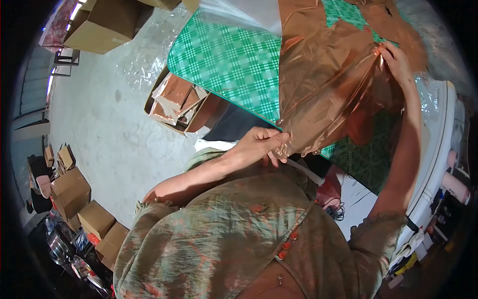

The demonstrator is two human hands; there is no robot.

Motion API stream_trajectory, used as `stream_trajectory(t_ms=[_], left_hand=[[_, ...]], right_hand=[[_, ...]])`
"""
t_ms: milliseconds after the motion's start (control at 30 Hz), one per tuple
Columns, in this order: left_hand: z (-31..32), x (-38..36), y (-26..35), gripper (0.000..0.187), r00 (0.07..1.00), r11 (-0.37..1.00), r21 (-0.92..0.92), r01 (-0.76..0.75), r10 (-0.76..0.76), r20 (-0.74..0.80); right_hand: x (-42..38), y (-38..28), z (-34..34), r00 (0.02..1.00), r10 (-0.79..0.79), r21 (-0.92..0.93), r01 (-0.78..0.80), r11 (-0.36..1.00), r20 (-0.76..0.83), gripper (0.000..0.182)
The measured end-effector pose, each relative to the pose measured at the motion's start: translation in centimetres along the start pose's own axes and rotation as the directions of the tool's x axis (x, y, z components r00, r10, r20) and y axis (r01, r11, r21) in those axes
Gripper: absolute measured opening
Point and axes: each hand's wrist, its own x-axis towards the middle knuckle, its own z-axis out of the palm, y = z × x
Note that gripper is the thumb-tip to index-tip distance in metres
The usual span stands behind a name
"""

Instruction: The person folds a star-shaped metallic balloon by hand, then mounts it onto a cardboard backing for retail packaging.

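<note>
The 2 hands hold 1 shiny brown plastic sheet [328,94] over the green checked table [224,65]. The left hand [261,144] pinches the near corner between thumb and fingers. The right hand [395,61] pinches the far edge, fingertips close together.

The flat table with a green plaid cover [226,65] extends ahead of the left hand [266,142]. Flat clear plastic sheeting [244,16] lies on it, beyond that hand. Thin translucent brown plastic film [323,84] spans between the left hand and the right hand [394,57]. Left of the left hand, an open brown cardboard box [205,114] holds flat brown plastic-wrapped packets [175,94].
</note>
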Motion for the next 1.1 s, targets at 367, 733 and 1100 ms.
stream_trajectory(t_ms=[367,733,1100], left_hand=[[0.2,-0.7,0.4,0.044,1.000,1.000,-0.014,0.010,-0.011,-0.027],[-0.9,-1.4,-0.8,0.029,0.862,0.714,0.661,-0.232,0.465,-0.200],[-0.5,-1.2,1.5,0.034,0.568,0.250,0.916,-0.315,0.822,-0.029]], right_hand=[[1.7,-1.9,0.9,0.988,-0.151,-0.057,0.149,0.987,-0.039,0.027],[3.1,-1.4,1.9,0.995,-0.094,-0.056,0.094,0.994,0.014,0.034],[2.5,-3.2,1.6,0.995,0.000,0.071,-0.007,0.997,0.096,0.027]])
